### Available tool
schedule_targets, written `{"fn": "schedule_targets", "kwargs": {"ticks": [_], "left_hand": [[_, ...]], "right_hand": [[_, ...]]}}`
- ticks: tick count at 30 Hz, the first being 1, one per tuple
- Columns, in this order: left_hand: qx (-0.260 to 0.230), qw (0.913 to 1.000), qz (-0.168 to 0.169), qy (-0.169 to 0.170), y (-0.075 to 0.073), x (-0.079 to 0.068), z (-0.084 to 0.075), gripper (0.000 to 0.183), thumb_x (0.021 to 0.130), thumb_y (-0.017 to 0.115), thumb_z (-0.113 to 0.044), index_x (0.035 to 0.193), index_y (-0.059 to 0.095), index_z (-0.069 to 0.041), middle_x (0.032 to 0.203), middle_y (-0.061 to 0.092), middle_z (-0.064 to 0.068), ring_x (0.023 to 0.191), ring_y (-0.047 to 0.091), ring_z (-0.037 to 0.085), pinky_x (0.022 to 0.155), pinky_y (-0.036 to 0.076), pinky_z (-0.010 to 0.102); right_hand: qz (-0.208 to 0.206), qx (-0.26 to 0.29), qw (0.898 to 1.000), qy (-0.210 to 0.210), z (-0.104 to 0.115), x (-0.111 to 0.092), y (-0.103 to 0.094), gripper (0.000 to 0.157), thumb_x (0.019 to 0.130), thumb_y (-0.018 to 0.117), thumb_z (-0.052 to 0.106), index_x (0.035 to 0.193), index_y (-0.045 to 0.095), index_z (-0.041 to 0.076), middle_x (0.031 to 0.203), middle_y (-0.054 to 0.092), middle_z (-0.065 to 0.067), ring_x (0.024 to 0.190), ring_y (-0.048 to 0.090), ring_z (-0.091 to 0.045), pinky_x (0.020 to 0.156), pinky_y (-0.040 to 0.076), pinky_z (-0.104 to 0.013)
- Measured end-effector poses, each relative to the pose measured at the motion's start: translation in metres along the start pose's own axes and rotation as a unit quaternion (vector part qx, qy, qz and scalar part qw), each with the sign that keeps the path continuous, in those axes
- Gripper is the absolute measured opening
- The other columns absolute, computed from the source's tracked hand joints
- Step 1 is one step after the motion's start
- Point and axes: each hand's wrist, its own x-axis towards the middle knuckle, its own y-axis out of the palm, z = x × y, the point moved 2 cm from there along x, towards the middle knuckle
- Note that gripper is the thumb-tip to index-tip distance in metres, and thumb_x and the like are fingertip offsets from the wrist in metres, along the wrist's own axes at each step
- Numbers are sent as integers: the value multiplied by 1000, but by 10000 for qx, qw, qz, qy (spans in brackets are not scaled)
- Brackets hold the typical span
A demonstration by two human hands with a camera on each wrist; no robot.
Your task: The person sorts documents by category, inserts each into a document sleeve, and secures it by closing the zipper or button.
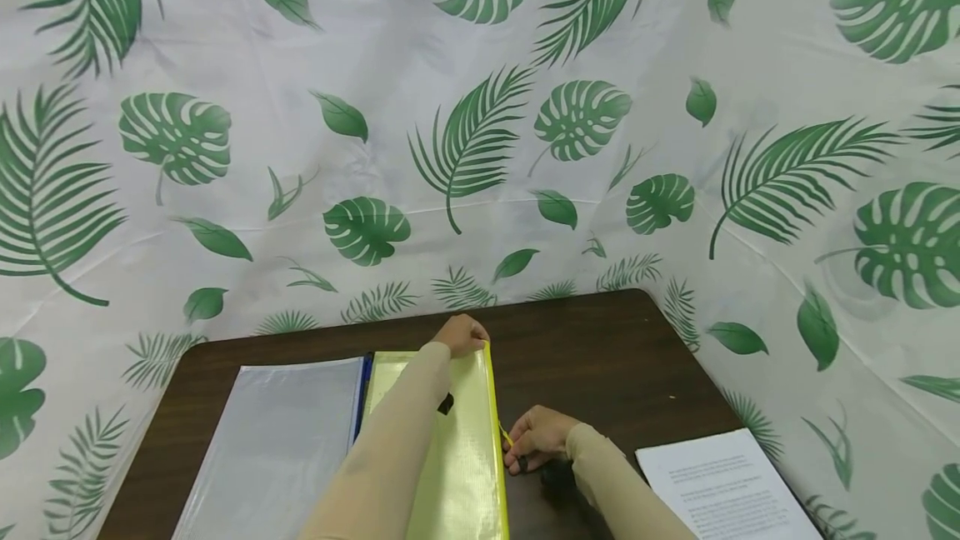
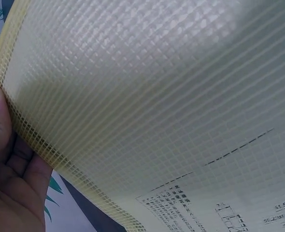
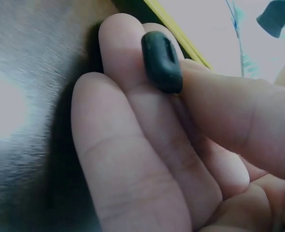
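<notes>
Yellow pouch (image 1: 465,473) is pinched by the left hand (image 1: 462,335).

Yellow gridded pouch (image 1: 467,457); white, green-leafed backdrop (image 1: 480,140).

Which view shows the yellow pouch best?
The head view: it takes in the most of the pouch, though a sleeve crosses it. The left wrist view gives only a close-up of its mesh and some print; the right wrist view shows little beyond its yellow edge.
</notes>
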Motion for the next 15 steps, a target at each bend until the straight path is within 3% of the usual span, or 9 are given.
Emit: {"fn": "schedule_targets", "kwargs": {"ticks": [8, 15], "left_hand": [[-70, 9999, -103, -65, -3, -2, -1, 14, 96, 69, -6, 105, 79, -6, 106, 76, 8, 103, 69, 27, 89, 57, 40], [-161, 9997, -175, 7, -1, -1, -3, 17, 96, 69, -5, 109, 79, -5, 110, 76, 9, 107, 69, 29, 90, 57, 38]], "right_hand": [[5, -322, 9995, -17, -3, -20, 16, 9, 91, 67, -5, 88, 76, -3, 79, 75, -14, 71, 73, -17, 63, 60, -31], [-89, -199, 9998, -49, -11, -39, 29, 8, 88, 67, -8, 85, 75, -6, 76, 74, -14, 67, 71, -16, 64, 60, -34]]}}
